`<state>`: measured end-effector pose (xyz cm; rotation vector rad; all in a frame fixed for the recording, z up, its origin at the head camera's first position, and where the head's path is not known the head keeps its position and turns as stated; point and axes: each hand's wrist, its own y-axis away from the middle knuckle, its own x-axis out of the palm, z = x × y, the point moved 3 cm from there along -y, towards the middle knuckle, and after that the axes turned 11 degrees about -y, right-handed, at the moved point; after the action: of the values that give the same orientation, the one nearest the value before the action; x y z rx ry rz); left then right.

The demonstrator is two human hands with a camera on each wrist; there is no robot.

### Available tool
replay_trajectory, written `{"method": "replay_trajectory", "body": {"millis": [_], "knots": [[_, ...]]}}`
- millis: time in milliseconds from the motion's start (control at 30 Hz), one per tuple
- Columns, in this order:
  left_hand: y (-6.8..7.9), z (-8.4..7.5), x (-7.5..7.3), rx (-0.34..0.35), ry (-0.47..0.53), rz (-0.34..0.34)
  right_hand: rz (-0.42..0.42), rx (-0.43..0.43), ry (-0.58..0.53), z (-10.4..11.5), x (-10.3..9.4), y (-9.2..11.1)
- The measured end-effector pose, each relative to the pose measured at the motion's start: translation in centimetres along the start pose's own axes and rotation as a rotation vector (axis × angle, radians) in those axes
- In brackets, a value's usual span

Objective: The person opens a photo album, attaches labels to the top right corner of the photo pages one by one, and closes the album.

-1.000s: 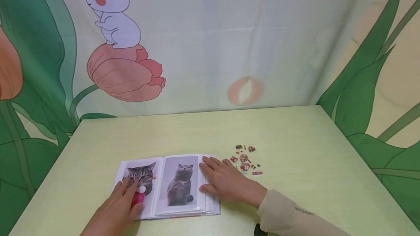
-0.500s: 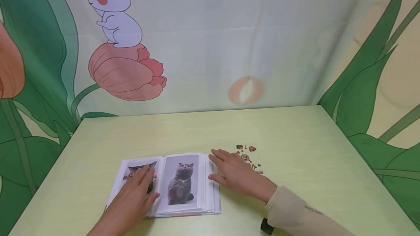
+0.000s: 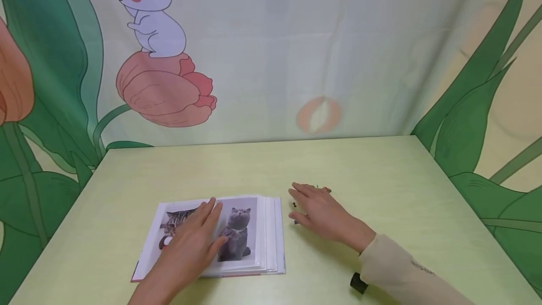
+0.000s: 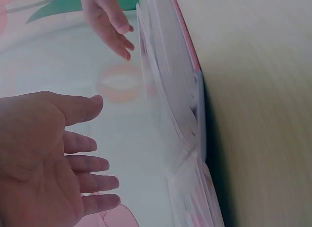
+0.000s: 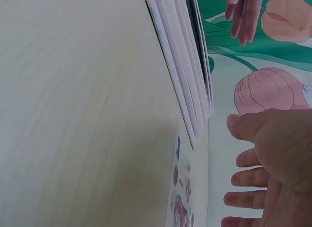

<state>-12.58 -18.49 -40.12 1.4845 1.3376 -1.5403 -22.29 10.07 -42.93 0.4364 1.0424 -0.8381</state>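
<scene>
A photo album point(image 3: 272, 244) lies spread on the table, a tabby cat photo point(image 3: 172, 221) on its left page and a grey cat photo point(image 3: 239, 224) on its right. My left hand point(image 3: 188, 244) hovers over the pages with straight fingers, hiding parts of both pictures. In the left wrist view its palm shows bare, apart from the pages. To the right of the album, my right hand point(image 3: 323, 213) is held above a sheet of small colourful stickers point(image 5: 180, 202) and mostly covers it in the head view. Its fingers are extended and hold nothing.
The pale yellow-green table point(image 3: 381, 173) reaches back to a fabric backdrop point(image 3: 262, 60) printed with a rabbit and tulips. A black band point(image 3: 358, 283) shows beside the right sleeve point(image 3: 406, 267), close to the front of the table.
My left hand has lifted off the tabby photo and moved right, toward the album's middle. My right hand has left the right page edge and shifted right over the stickers.
</scene>
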Motion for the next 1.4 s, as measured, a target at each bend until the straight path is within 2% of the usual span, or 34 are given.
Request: {"method": "replay_trajectory", "body": {"millis": [233, 467, 667, 1000, 1400], "knots": [[-1.4, -1.5, 0.1, 0.019, 0.026, 0.027, -0.027, 0.014, 0.011, -1.3, -0.8, 0.4], [-3.1, -3.4, 0.5, 0.075, 0.005, 0.056, -0.077, 0.010, 0.038, -2.3, -1.5, 0.5], [-4.8, -5.3, 1.4, 0.143, -0.003, 0.082, -0.077, 0.029, 0.037, -3.2, -2.2, 0.6], [-7.5, -8.3, 2.1, 0.169, -0.022, 0.192, -0.094, 0.045, 0.064, -4.6, -3.0, 0.7], [-10.0, -10.5, 4.0, 0.176, -0.155, 0.342, -0.109, 0.010, 0.070, -5.3, -2.3, -0.2]]}}
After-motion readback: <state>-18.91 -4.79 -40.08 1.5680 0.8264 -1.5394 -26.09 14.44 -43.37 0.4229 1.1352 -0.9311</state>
